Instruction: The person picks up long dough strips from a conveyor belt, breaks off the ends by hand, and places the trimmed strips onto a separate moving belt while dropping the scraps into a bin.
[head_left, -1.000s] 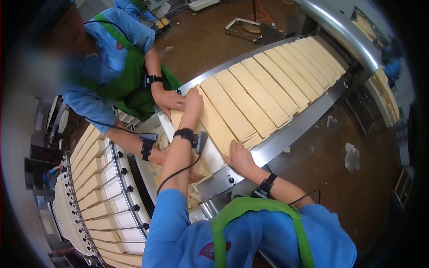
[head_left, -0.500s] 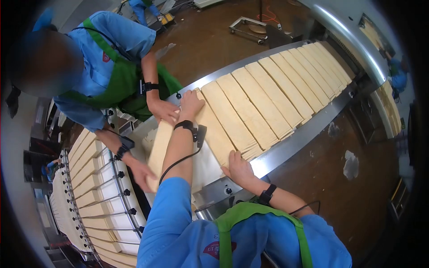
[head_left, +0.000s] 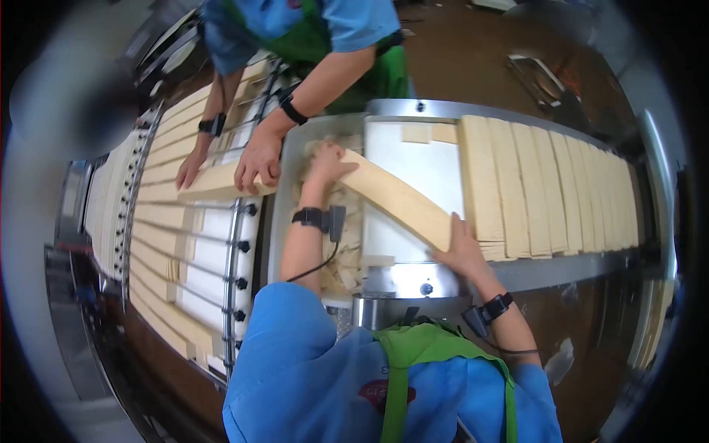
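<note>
A long pale-yellow stack of dough-like sheets (head_left: 399,198) lies at a slant between my two hands, over the white belt and a bin of scraps. My left hand (head_left: 327,162) grips its far left end. At its near right end, my right hand (head_left: 464,247) has its thumb and fingers closed round the edge. Right of my hands, a row of similar stacks (head_left: 517,188) lies side by side on the conveyor. The undersides of both my hands are hidden.
A co-worker's hands (head_left: 258,159) hold another stack (head_left: 221,183) over the left conveyor, where metal rods (head_left: 199,235) with black knobs run across. Between the conveyors stands the scrap bin (head_left: 282,229). A steel edge (head_left: 413,280) with a knob borders the right belt's near side.
My hands have drawn one stack off the row to the left, baring white belt. The co-worker has carried another stack to the left conveyor. My view has turned left.
</note>
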Demonstrator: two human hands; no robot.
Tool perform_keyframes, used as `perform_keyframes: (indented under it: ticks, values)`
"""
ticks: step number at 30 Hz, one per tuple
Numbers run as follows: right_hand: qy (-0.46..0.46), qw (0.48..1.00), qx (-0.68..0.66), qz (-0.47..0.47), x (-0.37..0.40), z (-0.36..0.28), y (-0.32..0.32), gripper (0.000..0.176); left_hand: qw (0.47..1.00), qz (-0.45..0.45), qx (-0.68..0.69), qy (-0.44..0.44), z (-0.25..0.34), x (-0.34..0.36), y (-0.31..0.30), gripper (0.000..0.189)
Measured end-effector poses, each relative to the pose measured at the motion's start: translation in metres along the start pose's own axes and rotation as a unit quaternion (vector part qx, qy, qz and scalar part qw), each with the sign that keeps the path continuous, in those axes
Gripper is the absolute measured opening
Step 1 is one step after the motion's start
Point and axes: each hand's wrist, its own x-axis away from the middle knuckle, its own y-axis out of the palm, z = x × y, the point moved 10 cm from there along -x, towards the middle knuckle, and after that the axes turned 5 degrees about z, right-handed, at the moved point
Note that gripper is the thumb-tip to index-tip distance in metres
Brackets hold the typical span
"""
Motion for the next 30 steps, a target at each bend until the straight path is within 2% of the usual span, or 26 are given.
perform_keyframes:
  ticks: [1, 2, 3, 5, 8, 9, 11, 12, 13, 14, 15, 16, 17, 19, 22, 25, 26, 29, 30]
  values:
    - [0.000, 1.000, 0.020, 0.006, -0.008, -0.001, 0.002, 0.081, 0.975, -0.009, 0.220, -0.032, -0.027, 0.018, 0.014, 0.046]
    - [-0.001, 0.999, 0.041, 0.011, -0.016, -0.003, 0.006, 0.081, 0.933, 0.022, 0.342, -0.108, -0.039, 0.047, 0.015, 0.046]
    - [-0.004, 0.998, 0.062, 0.016, -0.022, -0.008, 0.011, 0.080, 0.897, 0.063, 0.417, -0.135, -0.047, 0.071, 0.015, 0.045]
    - [-0.067, 0.995, 0.061, 0.029, -0.028, -0.040, 0.015, 0.079, 0.800, 0.151, 0.552, -0.179, -0.077, 0.115, 0.006, 0.043]
    - [-0.192, 0.977, 0.047, 0.077, -0.019, -0.118, 0.026, 0.078, 0.832, 0.329, 0.410, -0.178, -0.127, 0.192, -0.067, 0.037]
    - [-0.239, 0.965, 0.040, 0.101, -0.013, -0.148, 0.029, 0.078, 0.823, 0.357, 0.389, -0.209, -0.149, 0.219, -0.087, 0.036]
    - [-0.283, 0.959, -0.027, 0.004, 0.005, -0.211, 0.058, 0.079, 0.800, 0.387, 0.360, -0.284, -0.173, 0.279, -0.160, 0.032]
    - [-0.259, 0.959, -0.075, -0.082, 0.014, -0.232, 0.082, 0.083, 0.794, 0.420, 0.296, -0.325, -0.206, 0.313, -0.183, 0.029]
    - [-0.258, 0.952, -0.102, -0.130, 0.026, -0.254, 0.105, 0.084, 0.797, 0.450, 0.220, -0.337, -0.227, 0.342, -0.215, 0.022]
    - [-0.287, 0.935, -0.126, -0.168, 0.042, -0.282, 0.123, 0.073, 0.787, 0.478, 0.226, -0.319, -0.264, 0.370, -0.228, 0.022]
    - [-0.301, 0.919, -0.171, -0.190, 0.055, -0.304, 0.141, 0.063, 0.786, 0.463, 0.206, -0.356, -0.288, 0.394, -0.248, 0.024]
    - [-0.312, 0.901, -0.216, -0.212, 0.069, -0.324, 0.161, 0.054, 0.750, 0.496, 0.251, -0.358, -0.326, 0.419, -0.254, 0.027]
    - [-0.294, 0.893, -0.235, -0.247, 0.082, -0.341, 0.184, 0.049, 0.730, 0.495, 0.303, -0.360, -0.365, 0.440, -0.251, 0.030]
    - [-0.250, 0.875, -0.272, -0.313, 0.109, -0.371, 0.226, 0.040, 0.763, 0.448, 0.306, -0.352, -0.412, 0.463, -0.255, 0.030]
    - [-0.230, 0.850, -0.305, -0.363, 0.141, -0.409, 0.263, 0.037, 0.835, 0.348, 0.184, -0.384, -0.444, 0.479, -0.258, 0.028]
    - [-0.204, 0.834, -0.336, -0.386, 0.157, -0.439, 0.273, 0.035, 0.901, 0.261, 0.071, -0.339, -0.459, 0.466, -0.258, 0.026]
    - [-0.282, 0.839, -0.314, -0.344, 0.157, -0.451, 0.271, 0.034, 0.898, 0.195, 0.062, -0.390, -0.474, 0.466, -0.251, 0.027]
    - [-0.357, 0.835, -0.291, -0.302, 0.159, -0.470, 0.298, 0.041, 0.877, 0.248, -0.103, -0.399, -0.472, 0.469, -0.274, 0.037]
    - [-0.369, 0.835, -0.292, -0.286, 0.160, -0.472, 0.313, 0.043, 0.881, 0.260, -0.112, -0.380, -0.468, 0.466, -0.276, 0.041]
